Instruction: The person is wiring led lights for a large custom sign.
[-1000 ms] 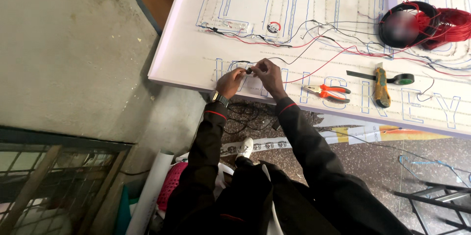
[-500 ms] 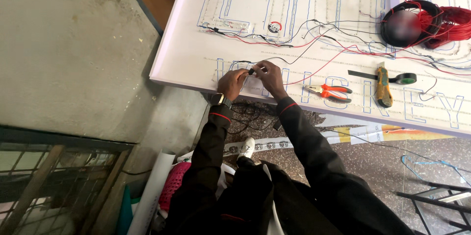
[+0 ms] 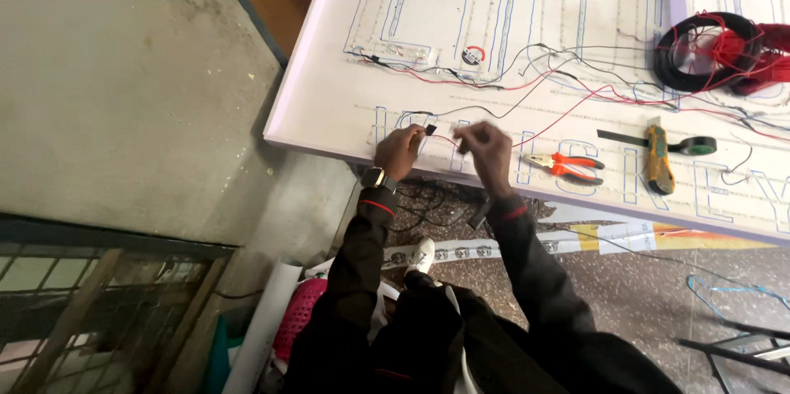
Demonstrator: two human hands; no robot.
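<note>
My left hand (image 3: 400,150) pinches the end of a thin wire tipped with a small black piece (image 3: 430,128), at the near edge of a large white sign board (image 3: 329,106) with outlined letters. My right hand (image 3: 485,146) grips the same red wire (image 3: 443,138) a short way to the right. Both hands hover just above the board's front edge. A watch sits on my left wrist.
Orange-handled pliers (image 3: 568,166) lie right of my right hand. A yellow utility knife (image 3: 657,160) and a green tape roll (image 3: 698,146) lie further right. Coils of red and black wire (image 3: 716,48) sit at the far right. Loose red and black wires cross the board.
My hands have drawn apart: the left moved a little left, the right a little right, and the wire now stretches between them.
</note>
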